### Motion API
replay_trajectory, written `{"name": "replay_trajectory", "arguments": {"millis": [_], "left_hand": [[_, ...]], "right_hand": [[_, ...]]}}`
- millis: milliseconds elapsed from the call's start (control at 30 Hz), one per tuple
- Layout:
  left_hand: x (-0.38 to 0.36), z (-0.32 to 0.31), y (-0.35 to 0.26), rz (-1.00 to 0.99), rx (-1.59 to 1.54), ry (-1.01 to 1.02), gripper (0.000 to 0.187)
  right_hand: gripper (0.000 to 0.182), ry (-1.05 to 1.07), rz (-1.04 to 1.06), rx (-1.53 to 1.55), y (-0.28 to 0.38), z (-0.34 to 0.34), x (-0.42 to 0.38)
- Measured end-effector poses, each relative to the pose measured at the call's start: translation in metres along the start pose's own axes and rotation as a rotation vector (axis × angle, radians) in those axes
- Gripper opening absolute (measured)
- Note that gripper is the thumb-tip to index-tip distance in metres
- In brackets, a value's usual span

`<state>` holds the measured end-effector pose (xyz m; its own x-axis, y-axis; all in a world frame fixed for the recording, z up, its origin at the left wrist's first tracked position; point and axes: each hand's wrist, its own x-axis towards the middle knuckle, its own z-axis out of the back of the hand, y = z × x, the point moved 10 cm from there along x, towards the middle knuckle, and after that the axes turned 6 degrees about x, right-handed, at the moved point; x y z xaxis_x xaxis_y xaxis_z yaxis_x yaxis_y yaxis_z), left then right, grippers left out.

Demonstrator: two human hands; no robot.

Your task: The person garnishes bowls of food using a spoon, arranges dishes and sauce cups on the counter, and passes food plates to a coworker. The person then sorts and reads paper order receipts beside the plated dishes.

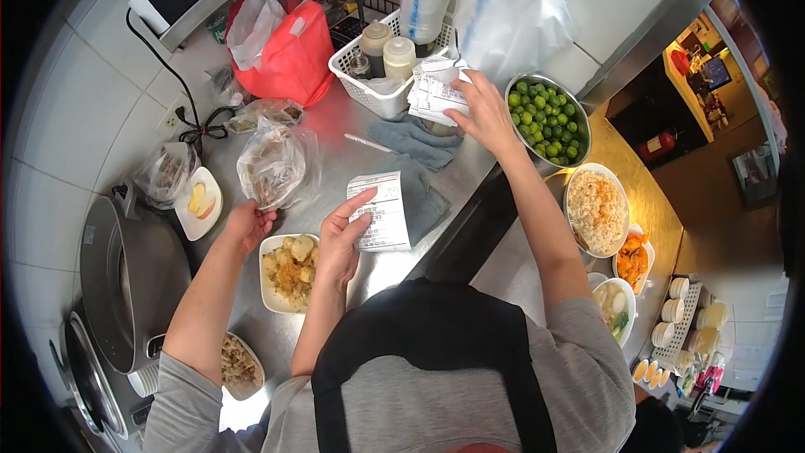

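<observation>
My left hand (340, 243) pinches a printed order slip (384, 214) with handwriting on it, above the steel counter. My right hand (482, 113) reaches forward, with thumb and fingers on a stack of paper slips (436, 92). A thin metal hook or spike (457, 42) stands up at that stack. Under the stack and the slip lie grey-blue cloths (415, 141), with a white pen (369, 143) beside them. Close to my left hand is a square white bowl of potato-like chunks with orange topping (291, 277). Another person's hand (249, 226) is by a clear plastic bag (272, 166).
A white basket (386, 101) with squeeze bottles stands behind the slips. To the right are a steel bowl of green limes (545, 122), a rice dish (596, 208), an orange dish (635, 260) and a soup bowl (616, 310). A red bag (289, 54) and large pot (138, 281) are left.
</observation>
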<state>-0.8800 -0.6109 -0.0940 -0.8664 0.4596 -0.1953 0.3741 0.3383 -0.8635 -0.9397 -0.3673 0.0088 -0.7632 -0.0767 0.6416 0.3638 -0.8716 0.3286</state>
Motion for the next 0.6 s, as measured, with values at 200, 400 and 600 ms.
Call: {"name": "replay_trajectory", "arguments": {"millis": [200,400,600], "left_hand": [[0.000,-0.001,0.000,0.002,0.009,-0.011,0.036],[0.000,-0.003,0.001,0.006,0.007,0.000,0.036],[0.000,-0.004,0.000,0.007,0.008,0.001,0.037]], "right_hand": [[0.030,0.046,0.053,0.020,-0.006,-0.006,-0.001],[0.017,-0.031,0.026,0.096,-0.005,0.008,0.007],[0.005,-0.111,-0.059,0.099,-0.017,0.019,0.017]]}}
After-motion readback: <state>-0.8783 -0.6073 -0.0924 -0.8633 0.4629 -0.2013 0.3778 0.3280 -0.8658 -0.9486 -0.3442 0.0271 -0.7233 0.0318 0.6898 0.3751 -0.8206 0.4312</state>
